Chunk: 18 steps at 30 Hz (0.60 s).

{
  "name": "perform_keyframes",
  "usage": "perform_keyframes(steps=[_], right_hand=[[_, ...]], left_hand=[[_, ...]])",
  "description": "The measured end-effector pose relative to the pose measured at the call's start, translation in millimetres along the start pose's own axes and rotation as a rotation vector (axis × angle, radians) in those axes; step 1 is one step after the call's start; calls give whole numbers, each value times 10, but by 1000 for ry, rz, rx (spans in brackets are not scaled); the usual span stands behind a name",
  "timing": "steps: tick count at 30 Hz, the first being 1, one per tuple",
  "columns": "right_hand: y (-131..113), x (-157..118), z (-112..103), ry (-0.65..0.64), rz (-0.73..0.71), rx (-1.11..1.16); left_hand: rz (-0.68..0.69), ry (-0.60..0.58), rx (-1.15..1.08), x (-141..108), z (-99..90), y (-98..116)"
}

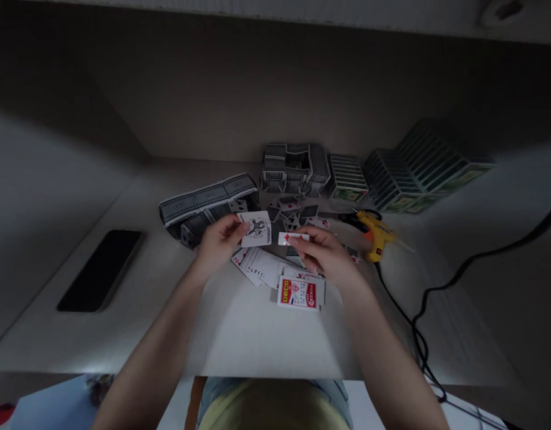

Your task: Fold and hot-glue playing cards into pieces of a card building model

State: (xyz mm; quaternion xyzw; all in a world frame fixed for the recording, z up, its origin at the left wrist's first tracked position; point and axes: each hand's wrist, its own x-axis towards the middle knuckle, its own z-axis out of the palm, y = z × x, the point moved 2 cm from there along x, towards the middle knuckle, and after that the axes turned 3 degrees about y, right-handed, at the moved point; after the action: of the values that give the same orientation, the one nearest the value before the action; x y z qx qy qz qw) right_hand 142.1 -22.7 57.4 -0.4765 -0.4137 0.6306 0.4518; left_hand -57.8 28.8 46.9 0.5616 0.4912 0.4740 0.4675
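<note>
My left hand (222,240) pinches a joker card (259,229) by its left edge. Facing it, my right hand (321,251) grips a small card piece with red diamonds (284,239), a little apart from the joker. Below both hands lie fanned white cards (262,266) and a red and yellow poker card (299,292) on top of others. Behind them, several cut card pieces (291,222) are scattered. A long structure built of cards (208,200) stands just beyond my left hand.
A boxy card model (296,169) and striped card stacks (347,176) (405,179) stand along the back wall. Black-handled scissors (352,221) and a yellow glue gun (377,236) with a black cable (430,289) are at right. A black phone (100,270) lies at left.
</note>
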Motion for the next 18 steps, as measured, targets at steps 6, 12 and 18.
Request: perform_keyframes(steps=[6, 12, 18], right_hand=[[201, 57, -89, -66, 39, 10], [266, 54, -76, -73, 42, 6], [254, 52, -26, 5, 2, 74]], left_hand=[[107, -8, 252, -88, 116, -81], [216, -7, 433, -123, 155, -66], [238, -26, 454, -159, 188, -16]])
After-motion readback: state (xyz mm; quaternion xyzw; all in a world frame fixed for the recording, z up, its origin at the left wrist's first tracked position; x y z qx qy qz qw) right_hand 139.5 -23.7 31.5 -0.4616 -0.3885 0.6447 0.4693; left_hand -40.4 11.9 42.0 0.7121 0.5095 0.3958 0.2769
